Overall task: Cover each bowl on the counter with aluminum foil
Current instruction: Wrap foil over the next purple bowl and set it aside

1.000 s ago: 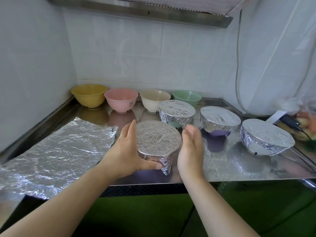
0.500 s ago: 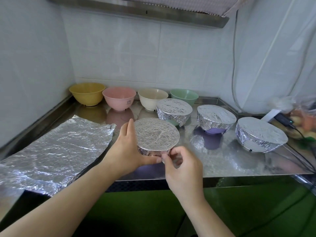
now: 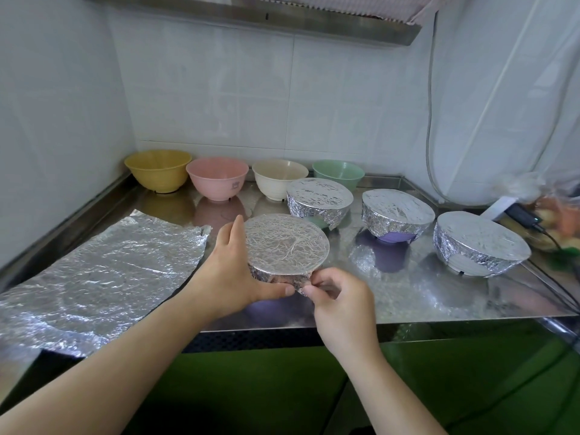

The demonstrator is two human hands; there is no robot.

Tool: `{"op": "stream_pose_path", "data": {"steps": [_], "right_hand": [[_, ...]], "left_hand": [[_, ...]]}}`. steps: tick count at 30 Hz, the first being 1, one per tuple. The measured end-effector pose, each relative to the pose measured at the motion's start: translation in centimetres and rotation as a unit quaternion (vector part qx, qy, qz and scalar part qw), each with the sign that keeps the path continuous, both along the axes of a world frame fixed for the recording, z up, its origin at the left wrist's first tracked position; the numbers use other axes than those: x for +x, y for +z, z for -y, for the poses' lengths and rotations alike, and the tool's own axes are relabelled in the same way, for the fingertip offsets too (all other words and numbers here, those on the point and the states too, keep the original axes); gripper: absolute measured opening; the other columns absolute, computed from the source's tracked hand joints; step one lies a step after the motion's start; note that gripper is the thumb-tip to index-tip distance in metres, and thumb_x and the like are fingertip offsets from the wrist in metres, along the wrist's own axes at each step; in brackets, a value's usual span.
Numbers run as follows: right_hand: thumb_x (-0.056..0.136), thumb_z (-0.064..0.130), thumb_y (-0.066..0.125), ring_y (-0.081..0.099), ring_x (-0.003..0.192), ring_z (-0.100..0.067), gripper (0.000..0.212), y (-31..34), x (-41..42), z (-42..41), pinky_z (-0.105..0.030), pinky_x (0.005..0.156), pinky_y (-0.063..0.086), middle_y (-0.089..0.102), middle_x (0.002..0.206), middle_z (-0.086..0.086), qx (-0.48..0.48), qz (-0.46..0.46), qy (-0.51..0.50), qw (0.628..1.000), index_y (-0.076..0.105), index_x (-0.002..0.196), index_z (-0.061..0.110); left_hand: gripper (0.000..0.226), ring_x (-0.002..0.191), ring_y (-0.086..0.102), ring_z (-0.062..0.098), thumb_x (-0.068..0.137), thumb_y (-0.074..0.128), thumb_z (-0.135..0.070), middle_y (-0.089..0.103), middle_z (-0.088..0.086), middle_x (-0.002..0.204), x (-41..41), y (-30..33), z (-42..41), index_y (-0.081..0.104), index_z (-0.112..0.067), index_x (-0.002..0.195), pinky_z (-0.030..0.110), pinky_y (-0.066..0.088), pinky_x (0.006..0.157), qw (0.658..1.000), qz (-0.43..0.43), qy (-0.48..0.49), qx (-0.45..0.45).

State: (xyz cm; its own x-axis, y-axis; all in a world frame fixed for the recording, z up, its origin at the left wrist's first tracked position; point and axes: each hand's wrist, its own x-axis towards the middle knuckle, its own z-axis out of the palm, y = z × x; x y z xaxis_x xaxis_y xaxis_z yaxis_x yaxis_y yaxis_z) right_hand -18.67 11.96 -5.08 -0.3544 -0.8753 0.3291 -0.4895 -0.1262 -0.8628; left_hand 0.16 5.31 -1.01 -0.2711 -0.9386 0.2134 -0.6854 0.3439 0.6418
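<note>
The left hand (image 3: pixel 233 274) cups the left side of the round foil-covered bowl (image 3: pixel 286 248) near the front edge of the shiny steel counter (image 3: pixel 408 296), fingers curved along its wall and thumb pressed under its near rim. The right hand (image 3: pixel 340 304) pinches a crumpled flap of foil at the bowl's near lower edge between thumb and curled fingers; the bowl's own colour is hidden under the wrap and the hands. To the left lies a loose wrinkled sheet of aluminum foil (image 3: pixel 103 277), its near end cut off by the frame. Behind and to the right stand three more foil-wrapped bowls: one showing green below (image 3: pixel 320 199), one showing purple (image 3: pixel 397 213), one showing white (image 3: pixel 480 243). Along the back wall sit four uncovered bowls: yellow (image 3: pixel 158 169), pink (image 3: pixel 217 177), cream (image 3: pixel 279 177) and green (image 3: pixel 339 172), the last partly hidden. At the far right, a black plug and cable (image 3: pixel 524 216) and blurred bagged items are hard to make out.
</note>
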Motion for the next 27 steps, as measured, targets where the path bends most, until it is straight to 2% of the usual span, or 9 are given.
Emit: {"op": "stream_pose_path", "data": {"steps": [4,7,11,15,16,18,21,24,27], "right_hand": [[0.087,0.005,0.082,0.070,0.073,-0.005,0.026,0.2,-0.3,0.4,-0.016,0.067,0.052,0.073,0.073,0.006,0.015,0.010,0.009,1.000,0.069,0.075,0.023],[0.088,0.007,0.083,0.071,0.073,-0.006,0.027,0.2,-0.4,0.6,-0.024,0.070,0.056,0.073,0.075,0.008,0.021,0.010,0.018,1.000,0.067,0.075,0.023],[0.083,0.011,0.087,0.066,0.079,-0.003,0.027,0.5,-0.8,0.6,-0.012,0.071,0.048,0.067,0.081,0.010,-0.014,-0.044,0.013,0.999,0.068,0.072,0.026],[0.080,0.014,0.092,0.064,0.087,-0.002,0.026,0.4,-1.4,1.2,-0.009,0.075,0.047,0.059,0.099,0.008,-0.035,-0.051,0.003,0.998,0.067,0.079,0.023],[0.078,0.019,0.093,0.063,0.091,-0.002,0.031,0.3,-1.6,1.4,-0.011,0.078,0.048,0.058,0.104,0.009,-0.030,-0.044,-0.004,0.999,0.065,0.087,0.026],[0.074,0.026,0.097,0.061,0.108,0.000,0.055,0.1,-2.1,2.0,-0.019,0.092,0.051,0.053,0.121,0.013,-0.012,-0.021,-0.001,1.000,0.057,0.110,0.035],[0.069,0.030,0.100,0.046,0.141,0.001,0.109,0.6,-3.4,3.1,-0.032,0.118,0.041,0.037,0.156,0.019,0.037,-0.020,0.066,0.997,0.034,0.155,0.040],[0.060,0.045,0.100,0.023,0.156,0.001,0.138,1.5,-4.8,4.0,-0.038,0.130,0.025,0.017,0.171,0.025,0.076,-0.060,0.145,0.985,0.013,0.167,0.043],[0.053,0.051,0.097,0.032,0.151,0.007,0.143,2.2,-5.4,4.8,-0.039,0.130,0.027,0.032,0.163,0.031,0.088,-0.012,0.211,0.974,0.015,0.169,0.036]], "left_hand": [[0.162,0.154,0.019,0.016,0.046,0.091,-0.073,0.010,0.003,0.169,0.2,0.0,0.3,-0.002,-0.013,0.165,0.019,0.016,0.112,1.000,0.000,-0.006,0.005],[0.166,0.154,0.019,0.017,0.043,0.090,-0.076,0.010,0.001,0.168,0.5,0.0,0.7,-0.003,-0.016,0.166,0.023,0.018,0.117,1.000,0.008,-0.016,0.013],[0.167,0.154,0.022,0.020,0.040,0.092,-0.075,0.011,-0.001,0.168,0.9,0.5,0.9,-0.003,-0.021,0.166,0.033,0.026,0.121,0.999,0.009,-0.027,0.029],[0.171,0.153,0.025,0.020,0.034,0.090,-0.076,0.013,-0.002,0.166,1.0,1.0,1.3,-0.003,-0.020,0.166,0.033,0.026,0.121,0.998,-0.006,-0.028,0.055],[0.173,0.152,0.026,0.020,0.031,0.088,-0.080,0.013,-0.004,0.165,1.1,1.0,1.5,-0.004,-0.021,0.166,0.033,0.027,0.121,0.998,-0.006,-0.028,0.060],[0.177,0.153,0.024,0.020,0.027,0.085,-0.087,0.013,-0.006,0.164,1.2,1.0,1.8,-0.004,-0.021,0.166,0.035,0.027,0.123,0.997,0.008,-0.036,0.061],[0.173,0.156,0.017,0.019,0.034,0.088,-0.080,0.008,-0.006,0.167,1.3,1.0,2.1,-0.005,-0.018,0.166,0.035,0.023,0.125,0.997,0.020,-0.045,0.067],[0.180,0.157,0.013,0.016,0.027,0.086,-0.087,0.006,-0.004,0.171,1.3,1.2,2.5,-0.007,-0.020,0.166,0.036,0.021,0.127,0.996,0.008,-0.053,0.069],[0.184,0.155,0.018,0.013,0.022,0.085,-0.089,0.016,-0.003,0.170,1.0,1.2,3.1,-0.006,-0.021,0.166,0.036,0.023,0.126,0.997,-0.020,-0.048,0.059]]}}
